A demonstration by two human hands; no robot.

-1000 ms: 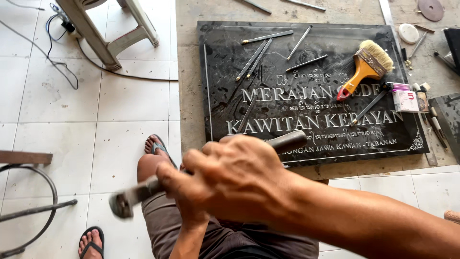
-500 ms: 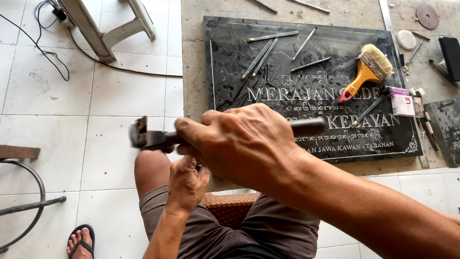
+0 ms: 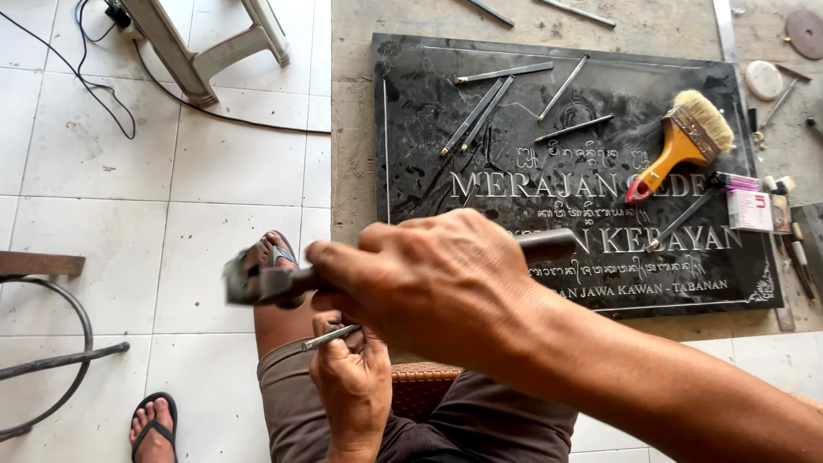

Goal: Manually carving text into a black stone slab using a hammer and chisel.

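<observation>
Steel hammer [image 3: 257,281], one: head blurred, held level over the lap. The right hand [image 3: 429,287] is clenched around the handle near the head end, while the handle's far end juts out over the stone slab [image 3: 429,111]. Judged head-heavy and stiff; best gripped along the shaft, well back from the head.

Steel chisel [image 3: 330,337], one: a thin rod pinched in the fingers of the left hand [image 3: 356,386], tip pointing left and just below the hammer. Judged hard, light, slick-sided; take it mid-shaft.

Black stone slab, one: carved with pale lettering, lying flat on the concrete counter [image 3: 351,103] in front of the knees. Judged very heavy and liable to chip at the edges.

Loose chisels [image 3: 476,116] on the slab: about five thin rods, near the upper lettering.

Paintbrush [image 3: 681,146], one: orange handle, pale bristles, resting on the slab's right part.

Small box [image 3: 748,208], one: at the slab's right edge.

Plastic stool [image 3: 206,43], one: on the white tiled floor [image 3: 129,214], upper left, with black cable [image 3: 94,77] beside it.
</observation>
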